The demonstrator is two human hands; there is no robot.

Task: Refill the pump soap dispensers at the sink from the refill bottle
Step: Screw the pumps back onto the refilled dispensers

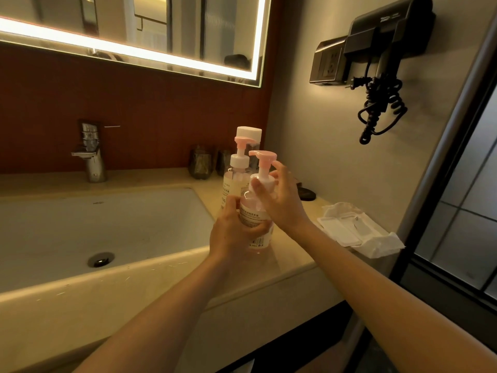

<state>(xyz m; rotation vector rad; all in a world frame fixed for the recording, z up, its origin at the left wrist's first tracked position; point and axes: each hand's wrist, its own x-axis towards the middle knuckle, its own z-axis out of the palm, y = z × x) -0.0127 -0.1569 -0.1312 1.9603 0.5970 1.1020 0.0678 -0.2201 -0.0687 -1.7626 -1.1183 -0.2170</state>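
Opening the near dispenser (251, 214) looks like the step in hand.

- Left hand (232, 232): wrapped round the clear body, fingers curled across the label, steadying it.
- Right hand (282, 203): thumb and fingers curled round the white collar (265, 184) just under the pink pump head (265, 156). This looks like a twisting grip.
- Position: on the desk (290, 261) just right of the sink (107, 224), about midway between the front and back edges. Cannot tell whether the base is resting or slightly lifted.
- Second dispenser (235, 179) stands just behind it. A white-capped bottle (249, 133), probably the refill, stands behind that, toward the back edge.

Next move, as I judge it: turn the collar off while the body is held still, lift the pump tube straight out, then bring the refill forward.
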